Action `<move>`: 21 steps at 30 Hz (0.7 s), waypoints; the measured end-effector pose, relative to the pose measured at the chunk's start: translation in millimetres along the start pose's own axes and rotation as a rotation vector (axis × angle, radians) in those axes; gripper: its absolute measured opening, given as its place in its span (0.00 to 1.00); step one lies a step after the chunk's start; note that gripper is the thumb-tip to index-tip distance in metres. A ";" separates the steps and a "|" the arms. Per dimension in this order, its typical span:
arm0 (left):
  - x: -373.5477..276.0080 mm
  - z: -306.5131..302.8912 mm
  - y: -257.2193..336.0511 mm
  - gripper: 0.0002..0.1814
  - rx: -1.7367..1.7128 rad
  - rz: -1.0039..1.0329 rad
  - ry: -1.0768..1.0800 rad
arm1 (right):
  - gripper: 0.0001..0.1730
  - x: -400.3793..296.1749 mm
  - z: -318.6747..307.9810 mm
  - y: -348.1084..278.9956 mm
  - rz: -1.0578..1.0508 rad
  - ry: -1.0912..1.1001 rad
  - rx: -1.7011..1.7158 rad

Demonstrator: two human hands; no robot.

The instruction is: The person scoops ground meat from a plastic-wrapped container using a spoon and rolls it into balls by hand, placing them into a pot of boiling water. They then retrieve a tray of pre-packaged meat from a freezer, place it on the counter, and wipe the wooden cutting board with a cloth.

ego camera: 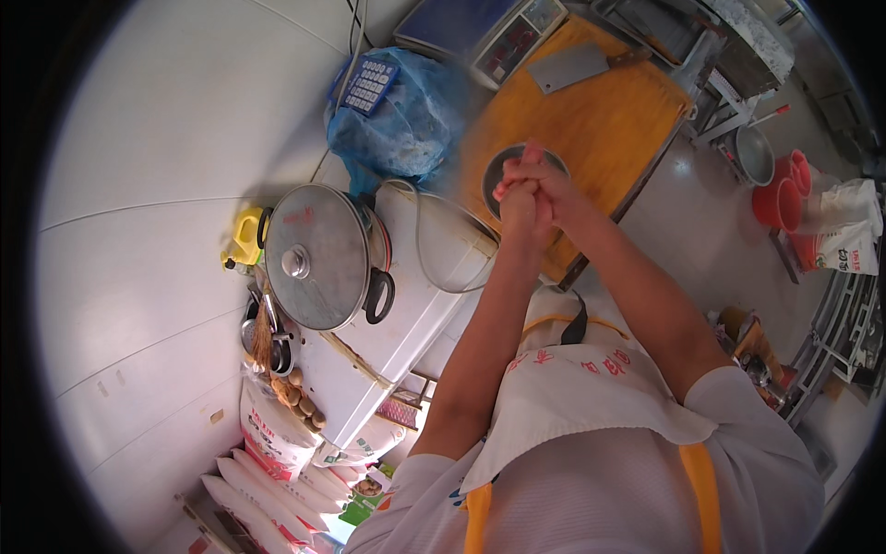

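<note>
My left hand (520, 208) and my right hand (552, 185) are clasped together, with the fingers wrapped over one another. They are above a round metal bowl (490, 181), which stands near the left edge of an orange-brown wooden board (588, 131). The hands cover much of the bowl, so its contents are hidden. Whether anything lies between the palms cannot be seen. Farther along the board rests a cleaver (569, 67) with a wooden handle.
Left of the board stand a glass-lidded pan (318, 256) and a blue plastic bag (422, 118) with a calculator (372, 84) on it. A cable (419, 235) loops over the white counter (394, 277). A digital scale (516, 38) is at the back. Red buckets (776, 204) stand right.
</note>
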State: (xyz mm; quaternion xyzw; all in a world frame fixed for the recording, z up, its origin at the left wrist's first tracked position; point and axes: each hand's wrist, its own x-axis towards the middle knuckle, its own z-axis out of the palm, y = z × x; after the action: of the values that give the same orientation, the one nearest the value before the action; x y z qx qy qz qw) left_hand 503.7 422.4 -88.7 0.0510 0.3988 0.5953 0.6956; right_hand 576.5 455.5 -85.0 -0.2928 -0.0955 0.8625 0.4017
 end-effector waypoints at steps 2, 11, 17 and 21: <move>-8.4 4.1 -4.1 0.20 -0.167 -0.003 0.011 | 0.11 2.5 -10.9 -0.5 0.004 -0.073 0.049; -42.0 -24.7 11.2 0.20 1.361 0.432 -0.279 | 0.17 19.0 -31.6 6.8 0.063 0.413 -0.383; 12.7 -69.2 0.8 0.17 0.958 0.203 0.169 | 0.14 40.1 -33.2 43.4 -0.367 0.664 -1.283; 57.1 -61.6 -25.0 0.13 0.453 0.035 0.350 | 0.15 43.1 -70.7 50.2 -0.196 0.525 -0.160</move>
State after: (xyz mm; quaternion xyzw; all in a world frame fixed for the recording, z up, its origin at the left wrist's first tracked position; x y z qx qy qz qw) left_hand 483.9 440.0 -172.3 0.1084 0.6349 0.5026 0.5767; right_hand 563.8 449.7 -180.8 -0.5262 -0.0839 0.7039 0.4697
